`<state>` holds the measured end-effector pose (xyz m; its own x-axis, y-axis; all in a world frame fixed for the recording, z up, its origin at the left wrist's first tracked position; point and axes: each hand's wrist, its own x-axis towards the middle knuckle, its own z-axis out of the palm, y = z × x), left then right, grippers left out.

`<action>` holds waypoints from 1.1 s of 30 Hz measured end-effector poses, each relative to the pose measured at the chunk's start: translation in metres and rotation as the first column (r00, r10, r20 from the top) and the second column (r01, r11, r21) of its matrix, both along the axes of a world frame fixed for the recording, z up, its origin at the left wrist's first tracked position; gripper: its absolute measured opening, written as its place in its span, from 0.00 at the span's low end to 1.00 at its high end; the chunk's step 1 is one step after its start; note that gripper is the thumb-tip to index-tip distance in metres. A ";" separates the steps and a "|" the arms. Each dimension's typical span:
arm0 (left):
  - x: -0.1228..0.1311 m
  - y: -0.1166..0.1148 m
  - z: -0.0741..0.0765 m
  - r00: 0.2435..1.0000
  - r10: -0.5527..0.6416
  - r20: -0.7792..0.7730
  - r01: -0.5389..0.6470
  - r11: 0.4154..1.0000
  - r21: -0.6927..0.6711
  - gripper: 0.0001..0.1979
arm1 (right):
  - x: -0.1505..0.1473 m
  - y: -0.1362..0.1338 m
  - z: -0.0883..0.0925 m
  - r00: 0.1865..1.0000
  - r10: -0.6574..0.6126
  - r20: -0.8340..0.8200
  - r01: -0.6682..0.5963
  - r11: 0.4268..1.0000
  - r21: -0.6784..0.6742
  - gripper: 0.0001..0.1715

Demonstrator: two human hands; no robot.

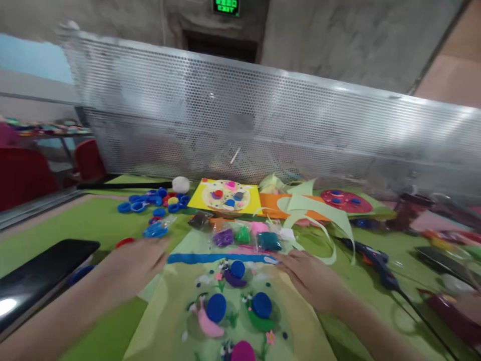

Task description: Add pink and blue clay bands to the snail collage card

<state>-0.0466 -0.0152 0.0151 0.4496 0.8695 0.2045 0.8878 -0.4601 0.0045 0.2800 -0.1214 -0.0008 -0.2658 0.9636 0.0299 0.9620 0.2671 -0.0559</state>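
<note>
A pale paper sheet (165, 306) lies in front of me, bearing clay snails with bottle-cap shells, small flowers and a blue strip (218, 258) along its far edge. A pink snail (208, 321), a green snail (259, 318) and a purple snail (235, 279) show on it. My left hand (145, 258) is at the sheet's far left corner, its fingers smeared by motion. At the far right corner, my right hand (302, 276) rests with fingers stretched towards the strip's end. Small bags of coloured clay (224, 238) lie just beyond the sheet.
Blue bottle caps (148, 198) cluster at the left, behind a black phone (41, 276). A yellow card with snails (195, 200) and curled paper scraps (319, 210) lie farther back. A glue gun (379, 263) with its cord is on the right. A perforated metal panel (233, 120) stands behind.
</note>
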 end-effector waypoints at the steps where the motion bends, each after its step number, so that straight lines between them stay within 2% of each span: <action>1: -0.003 0.006 0.006 0.998 0.000 -0.065 0.000 1.000 0.003 0.27 | 0.000 -0.001 -0.001 1.000 0.011 0.016 -0.011 1.000 -0.007 0.25; 3: -0.012 0.020 0.010 0.985 0.069 -0.158 -0.069 0.998 0.009 0.30 | 0.000 -0.002 -0.003 0.998 0.047 0.038 -0.047 0.999 0.006 0.25; 5: -0.022 0.034 0.006 0.968 0.118 -0.222 -0.127 0.992 -0.026 0.30 | 0.000 -0.002 -0.006 0.995 0.087 0.047 -0.088 0.995 0.038 0.25; 8: -0.029 0.046 -0.003 0.967 0.147 -0.206 -0.155 0.988 -0.023 0.23 | 0.002 -0.003 -0.012 0.991 0.116 0.059 -0.121 0.989 0.084 0.25; 12: -0.025 0.047 -0.009 0.979 0.153 -0.135 -0.157 0.987 -0.019 0.24 | 0.003 -0.004 -0.017 0.986 0.141 0.087 -0.153 0.978 0.145 0.25; 17: -0.016 0.036 -0.003 0.995 0.082 -0.050 -0.084 0.996 -0.027 0.21 | 0.000 -0.005 -0.015 0.977 0.180 0.111 -0.199 0.960 0.197 0.23; 21: -0.004 0.023 0.003 0.999 -0.024 0.029 0.024 1.000 0.017 0.19 | -0.004 -0.006 -0.013 0.974 0.224 0.046 -0.228 0.937 0.265 0.22; 25: 0.017 0.000 -0.001 0.977 -0.175 0.120 0.179 0.984 -0.017 0.19 | -0.012 -0.012 -0.013 0.960 0.254 -0.122 -0.194 0.910 0.365 0.22; 27: 0.028 -0.016 -0.005 0.922 -0.305 0.237 0.319 0.948 -0.022 0.20 | -0.019 -0.017 -0.014 0.929 0.275 -0.249 -0.161 0.904 0.397 0.25; 29: 0.037 -0.032 -0.011 0.865 -0.416 0.282 0.432 0.902 0.006 0.22 | -0.027 -0.023 -0.016 0.883 0.300 -0.362 -0.148 0.908 0.392 0.29; 33: 0.045 -0.053 -0.019 0.764 -0.599 0.241 0.575 0.801 0.165 0.25 | -0.042 -0.032 -0.021 0.812 0.359 -0.460 -0.202 0.913 0.355 0.36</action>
